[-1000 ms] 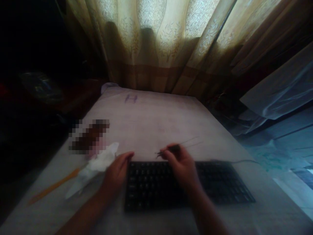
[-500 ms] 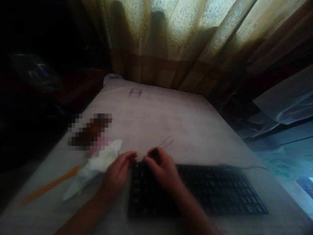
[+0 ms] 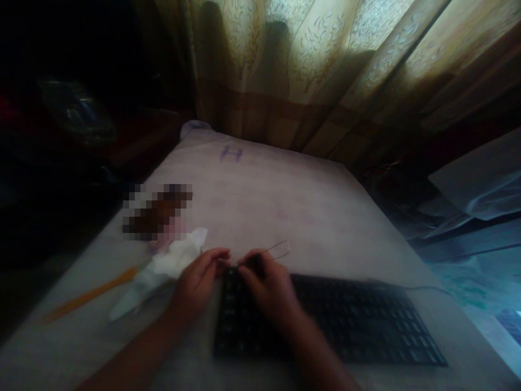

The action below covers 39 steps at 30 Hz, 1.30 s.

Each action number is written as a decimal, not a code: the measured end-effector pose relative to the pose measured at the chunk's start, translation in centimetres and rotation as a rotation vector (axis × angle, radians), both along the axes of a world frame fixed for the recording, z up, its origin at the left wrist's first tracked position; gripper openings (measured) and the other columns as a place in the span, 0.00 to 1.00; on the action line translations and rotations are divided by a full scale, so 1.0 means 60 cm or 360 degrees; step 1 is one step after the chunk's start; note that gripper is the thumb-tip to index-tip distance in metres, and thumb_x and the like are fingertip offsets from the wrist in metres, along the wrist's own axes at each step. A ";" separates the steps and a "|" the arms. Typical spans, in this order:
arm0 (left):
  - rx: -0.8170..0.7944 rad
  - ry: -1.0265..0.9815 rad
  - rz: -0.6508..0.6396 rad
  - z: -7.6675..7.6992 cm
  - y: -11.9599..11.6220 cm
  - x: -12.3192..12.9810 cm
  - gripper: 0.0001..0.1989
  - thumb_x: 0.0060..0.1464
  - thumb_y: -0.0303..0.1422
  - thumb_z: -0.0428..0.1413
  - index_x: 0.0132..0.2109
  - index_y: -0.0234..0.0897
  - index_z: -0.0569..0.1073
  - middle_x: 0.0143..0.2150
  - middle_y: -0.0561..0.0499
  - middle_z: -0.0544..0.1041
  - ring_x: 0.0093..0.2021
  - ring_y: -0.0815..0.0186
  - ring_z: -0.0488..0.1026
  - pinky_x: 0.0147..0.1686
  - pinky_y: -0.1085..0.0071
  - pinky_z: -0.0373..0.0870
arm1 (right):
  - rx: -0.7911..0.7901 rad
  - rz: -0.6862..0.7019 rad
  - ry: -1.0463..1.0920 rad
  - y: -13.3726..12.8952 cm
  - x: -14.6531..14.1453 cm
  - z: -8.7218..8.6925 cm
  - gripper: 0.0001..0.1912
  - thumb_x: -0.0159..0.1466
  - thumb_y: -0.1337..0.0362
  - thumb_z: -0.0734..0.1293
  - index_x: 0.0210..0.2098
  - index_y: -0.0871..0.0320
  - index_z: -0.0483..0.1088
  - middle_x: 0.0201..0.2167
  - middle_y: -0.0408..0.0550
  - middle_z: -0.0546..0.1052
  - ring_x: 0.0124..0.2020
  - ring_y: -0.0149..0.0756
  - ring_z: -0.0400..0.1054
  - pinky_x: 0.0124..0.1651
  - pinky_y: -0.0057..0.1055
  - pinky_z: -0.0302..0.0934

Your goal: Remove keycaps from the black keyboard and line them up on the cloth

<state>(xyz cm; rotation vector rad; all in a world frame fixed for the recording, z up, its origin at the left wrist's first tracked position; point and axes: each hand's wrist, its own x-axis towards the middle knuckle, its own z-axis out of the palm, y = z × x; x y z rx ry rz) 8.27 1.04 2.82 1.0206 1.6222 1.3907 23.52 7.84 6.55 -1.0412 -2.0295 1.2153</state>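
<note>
A black keyboard lies on the pale cloth at the lower right. Over its upper left part, my right hand is closed round a small thing with a thin wire loop sticking out past the knuckles; the part inside the fingers is hidden. My left hand is beside the keyboard's top left corner, fingers curled and the fingertips near those of my right hand. Whether it pinches anything is too dark and blurred to tell. Crumpled white tissue lies just left of my left hand.
An orange-handled tool lies at the left by the tissue. Behind it is a pixelated brown item. The cloth-covered surface reaches back to patterned curtains. A cable runs right from the keyboard.
The wire loop has tilted lower and its closed end now shows. My hands stay close together in nearly the same place. The whole view has shifted slightly.
</note>
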 end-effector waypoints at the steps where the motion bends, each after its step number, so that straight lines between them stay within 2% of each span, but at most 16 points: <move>1: 0.0000 0.0001 -0.0002 0.002 0.000 0.000 0.17 0.56 0.39 0.46 0.47 0.35 0.71 0.46 0.45 0.76 0.43 0.61 0.76 0.46 0.61 0.73 | 0.0042 0.0015 -0.0034 -0.001 0.000 0.001 0.06 0.61 0.64 0.64 0.38 0.55 0.65 0.34 0.45 0.77 0.36 0.37 0.72 0.41 0.33 0.64; 9: 0.0006 -0.0025 0.0015 0.009 0.002 0.002 0.15 0.55 0.37 0.47 0.45 0.36 0.72 0.43 0.46 0.77 0.42 0.61 0.76 0.45 0.60 0.73 | 0.0472 0.0129 -0.0258 -0.006 -0.002 -0.010 0.05 0.61 0.65 0.63 0.38 0.56 0.66 0.33 0.46 0.77 0.35 0.37 0.73 0.38 0.31 0.64; 19: 0.0051 -0.0093 0.0005 0.003 0.001 0.000 0.14 0.54 0.36 0.48 0.45 0.36 0.72 0.42 0.47 0.77 0.41 0.61 0.77 0.45 0.59 0.74 | 0.0804 0.0083 -0.0435 -0.011 -0.014 -0.027 0.04 0.62 0.65 0.62 0.38 0.55 0.65 0.29 0.45 0.76 0.32 0.37 0.73 0.35 0.29 0.63; 23: 0.0052 -0.0115 -0.0007 0.003 0.002 0.002 0.14 0.54 0.36 0.48 0.45 0.36 0.71 0.42 0.46 0.77 0.41 0.61 0.77 0.45 0.60 0.74 | 0.0799 0.0064 -0.0396 -0.009 -0.018 -0.030 0.05 0.62 0.66 0.61 0.38 0.56 0.64 0.29 0.46 0.76 0.32 0.37 0.73 0.36 0.29 0.64; 34: 0.0050 0.0068 0.0025 0.006 0.002 0.002 0.15 0.54 0.35 0.47 0.44 0.37 0.72 0.42 0.47 0.78 0.41 0.62 0.76 0.44 0.61 0.74 | 0.0565 -0.0117 -0.0125 -0.006 -0.014 -0.028 0.06 0.62 0.65 0.61 0.39 0.57 0.62 0.28 0.47 0.77 0.29 0.37 0.73 0.32 0.29 0.65; 39: 0.0041 0.0110 0.0002 0.004 0.002 0.002 0.14 0.55 0.35 0.47 0.45 0.37 0.72 0.42 0.47 0.78 0.41 0.62 0.76 0.44 0.62 0.74 | 0.0489 -0.0090 -0.0063 -0.004 -0.014 -0.027 0.05 0.62 0.65 0.60 0.39 0.57 0.62 0.28 0.47 0.77 0.29 0.36 0.73 0.33 0.29 0.65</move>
